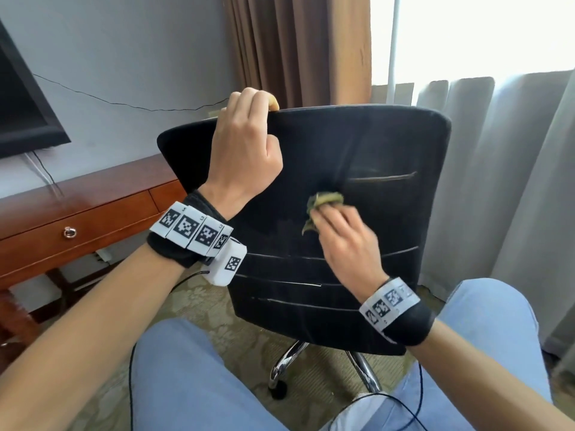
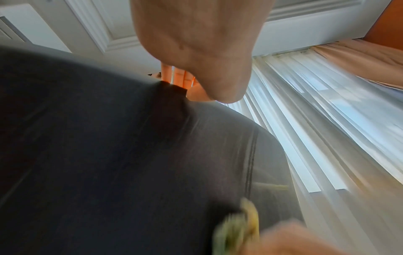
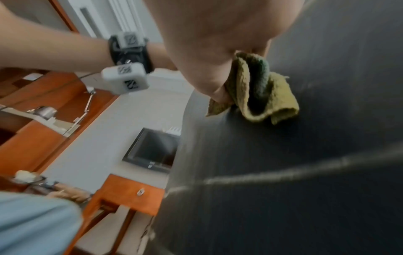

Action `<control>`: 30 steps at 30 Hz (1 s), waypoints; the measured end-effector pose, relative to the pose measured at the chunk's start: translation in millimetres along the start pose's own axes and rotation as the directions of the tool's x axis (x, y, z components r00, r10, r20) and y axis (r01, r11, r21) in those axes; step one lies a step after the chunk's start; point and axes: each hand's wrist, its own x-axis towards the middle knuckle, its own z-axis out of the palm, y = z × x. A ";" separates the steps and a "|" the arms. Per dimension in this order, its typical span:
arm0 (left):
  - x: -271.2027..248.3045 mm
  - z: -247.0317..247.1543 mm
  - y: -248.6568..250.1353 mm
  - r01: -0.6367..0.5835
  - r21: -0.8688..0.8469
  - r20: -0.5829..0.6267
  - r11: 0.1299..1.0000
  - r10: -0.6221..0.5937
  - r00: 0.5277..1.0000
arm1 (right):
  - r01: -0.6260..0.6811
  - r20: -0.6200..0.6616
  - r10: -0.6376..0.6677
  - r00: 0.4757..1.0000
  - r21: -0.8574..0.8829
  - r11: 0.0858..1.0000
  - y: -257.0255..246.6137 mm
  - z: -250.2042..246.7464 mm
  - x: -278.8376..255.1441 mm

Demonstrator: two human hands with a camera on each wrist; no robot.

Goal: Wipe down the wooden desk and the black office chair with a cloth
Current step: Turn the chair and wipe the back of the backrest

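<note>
The black office chair stands in front of me with the rear of its backrest facing me. My left hand grips the top edge of the backrest, fingers curled over it. My right hand holds a crumpled yellow-green cloth against the middle of the backrest. In the right wrist view the cloth is bunched under my fingers on the dark fabric. The wooden desk stands to the left, behind the chair.
A dark TV screen hangs on the wall above the desk. Brown curtains and pale sheer curtains are behind and right of the chair. My knees in light blue trousers are below, with the chair's chrome base on patterned carpet.
</note>
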 end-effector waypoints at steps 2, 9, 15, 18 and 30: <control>0.1 -2.1 0.6 -0.002 0.007 -0.003 1.000 0.002 1.000 | -0.015 0.168 0.010 0.986 0.030 0.999 -11.0 6.5 -27.9; -1.0 0.8 5.5 0.006 0.083 0.013 0.997 -0.007 1.000 | -0.110 -0.069 0.129 0.989 0.228 0.967 -5.0 -49.8 32.7; -3.9 8.8 19.2 -0.033 0.075 0.020 0.997 0.031 0.999 | -0.174 -0.316 0.225 0.922 0.180 0.968 35.5 -76.0 110.0; -6.9 11.8 23.8 -0.038 0.090 0.031 0.995 0.036 0.999 | -0.193 -0.334 0.210 0.919 0.083 0.978 39.8 -66.2 108.5; -1.7 1.4 18.5 -0.059 0.070 0.031 0.996 0.057 0.998 | -0.018 0.149 0.014 0.989 0.027 0.999 -0.4 4.8 -32.3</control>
